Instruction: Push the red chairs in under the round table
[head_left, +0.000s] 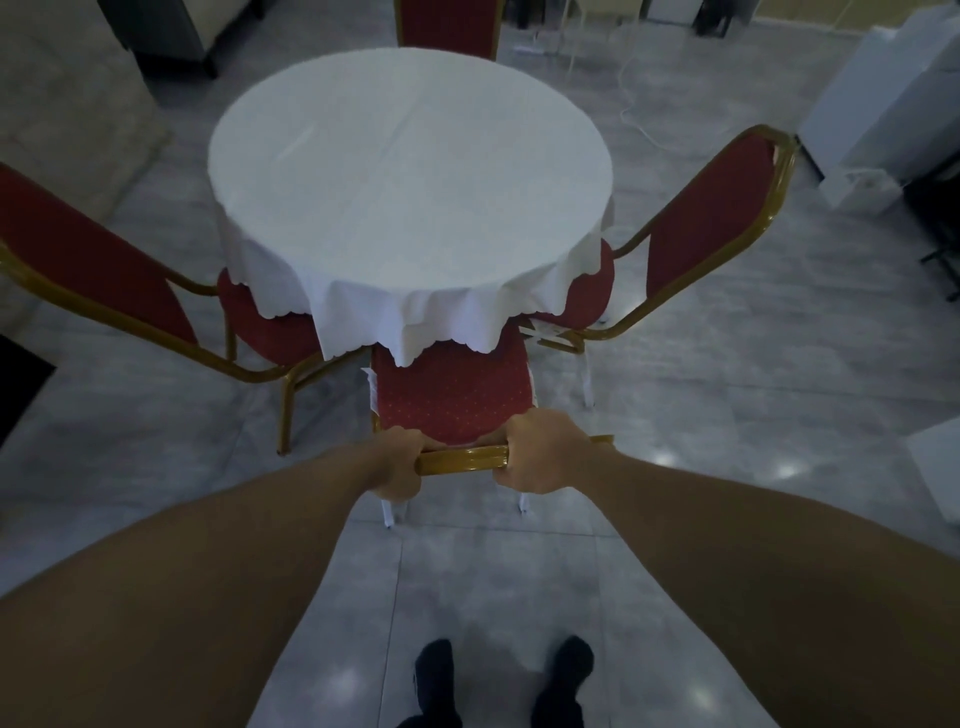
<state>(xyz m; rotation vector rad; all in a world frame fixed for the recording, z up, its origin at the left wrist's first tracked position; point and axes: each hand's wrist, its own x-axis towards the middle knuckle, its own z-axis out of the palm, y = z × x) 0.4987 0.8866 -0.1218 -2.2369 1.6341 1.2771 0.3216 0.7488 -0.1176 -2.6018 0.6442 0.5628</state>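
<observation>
Near red padded chair, gold metal frame (452, 400): seat front under white-clothed round table (410, 171). Left hand (397, 460), right hand (540, 452): both clasped round gold top rail. Side chairs (93, 260) (711, 213): seats partly under table.

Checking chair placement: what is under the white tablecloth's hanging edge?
Under the tablecloth edge, three red seats tuck in: near chair, left chair, right chair. The table's base and the seat fronts are covered.
</observation>
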